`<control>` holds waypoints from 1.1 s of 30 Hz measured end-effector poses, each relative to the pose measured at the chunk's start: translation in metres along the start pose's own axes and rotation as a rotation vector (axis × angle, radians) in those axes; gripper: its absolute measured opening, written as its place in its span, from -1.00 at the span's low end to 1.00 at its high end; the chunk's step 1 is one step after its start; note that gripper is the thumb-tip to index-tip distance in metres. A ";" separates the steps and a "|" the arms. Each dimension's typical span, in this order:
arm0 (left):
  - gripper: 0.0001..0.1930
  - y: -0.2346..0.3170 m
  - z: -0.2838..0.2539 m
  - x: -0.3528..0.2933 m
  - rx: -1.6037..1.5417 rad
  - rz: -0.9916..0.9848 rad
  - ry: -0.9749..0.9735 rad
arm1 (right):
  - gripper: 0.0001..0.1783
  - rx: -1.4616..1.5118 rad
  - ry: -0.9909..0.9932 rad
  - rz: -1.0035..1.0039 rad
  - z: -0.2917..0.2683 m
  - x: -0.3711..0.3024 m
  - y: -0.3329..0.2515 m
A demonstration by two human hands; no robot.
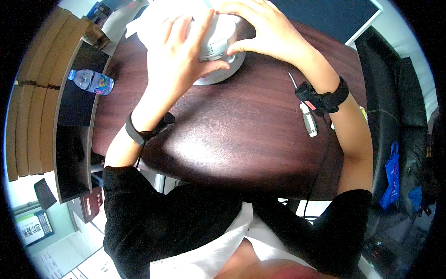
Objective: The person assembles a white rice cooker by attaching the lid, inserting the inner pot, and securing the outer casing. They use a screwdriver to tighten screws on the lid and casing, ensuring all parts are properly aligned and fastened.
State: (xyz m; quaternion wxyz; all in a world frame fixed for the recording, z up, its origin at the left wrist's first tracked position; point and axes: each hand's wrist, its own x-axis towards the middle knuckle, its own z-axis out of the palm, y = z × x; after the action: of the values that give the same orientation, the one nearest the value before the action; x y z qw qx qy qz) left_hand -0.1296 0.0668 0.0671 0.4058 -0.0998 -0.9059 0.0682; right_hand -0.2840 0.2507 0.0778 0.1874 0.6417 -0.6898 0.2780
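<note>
A white rounded appliance (220, 33) is at the far side of the table, cut off by the top edge of the head view; I cannot make out its exact kind. Below its body a pale round base (232, 69) shows against the wood. My left hand (175, 49) lies over its left side with fingers spread on the shell and the thumb along the lower front. Curved around the right side is my right hand (264, 32), its thumb pressed near a small panel at the front. Both hands grip the appliance. A screwdriver (309, 123) with a grey-and-white handle lies beneath my right wrist.
The dark brown wooden table (232, 121) has a plastic bottle with a blue cap (93, 82) off its left edge. Stacked cardboard boxes (35, 102) line the left. A black couch (385, 93) with a blue bag (391, 179) is on the right. A cable hangs from my right wrist strap (337, 96).
</note>
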 end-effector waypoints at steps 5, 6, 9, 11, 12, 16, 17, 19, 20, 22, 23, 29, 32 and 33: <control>0.01 -0.021 -0.018 0.002 -0.042 0.101 -0.110 | -0.15 0.011 -0.020 0.026 0.000 0.001 -0.001; -0.02 -0.022 -0.020 0.003 -0.049 0.116 -0.112 | -0.15 0.013 -0.017 0.021 0.000 0.001 -0.001; -0.10 -0.027 -0.024 0.006 -0.074 0.127 -0.172 | -0.16 0.020 -0.008 0.017 0.000 0.001 -0.003; -0.13 -0.029 -0.026 0.008 -0.111 0.129 -0.255 | -0.16 0.021 -0.005 0.025 -0.001 0.001 -0.004; -0.15 -0.029 -0.027 0.009 -0.131 0.120 -0.254 | -0.16 0.026 -0.008 0.030 -0.001 0.001 -0.004; -0.16 -0.023 -0.031 0.007 -0.201 0.094 -0.237 | -0.16 0.024 -0.022 0.048 -0.001 0.000 -0.006; -0.15 -0.023 -0.032 0.007 -0.216 0.094 -0.227 | -0.16 0.015 -0.023 0.051 0.000 0.001 -0.006; -0.16 -0.021 -0.033 0.007 -0.229 0.093 -0.225 | -0.16 -0.006 -0.020 0.041 0.000 0.001 -0.005; -0.17 -0.020 -0.033 0.008 -0.236 0.093 -0.224 | -0.16 -0.017 -0.020 0.037 0.000 0.001 -0.005; -0.18 -0.021 -0.035 0.009 -0.161 0.121 -0.292 | -0.14 0.004 -0.023 0.043 0.000 0.001 -0.004; -0.19 -0.021 -0.034 0.009 -0.122 0.141 -0.323 | -0.13 0.009 -0.021 0.047 0.000 0.000 -0.003; -0.20 -0.027 -0.020 0.006 -0.032 0.286 -0.177 | -0.10 -0.044 0.034 0.037 0.007 0.000 0.000; -0.17 -0.035 -0.016 0.004 -0.041 0.320 -0.157 | -0.10 0.012 0.039 0.050 0.008 0.000 0.000; -0.15 -0.037 -0.015 0.003 -0.027 0.326 -0.167 | -0.11 0.020 0.035 0.059 0.009 0.000 0.000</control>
State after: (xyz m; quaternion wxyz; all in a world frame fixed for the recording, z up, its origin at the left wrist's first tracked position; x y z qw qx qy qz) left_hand -0.1251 0.0326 0.0869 0.3111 -0.2449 -0.9092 0.1290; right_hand -0.2830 0.2455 0.0708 0.1848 0.6179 -0.7023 0.3015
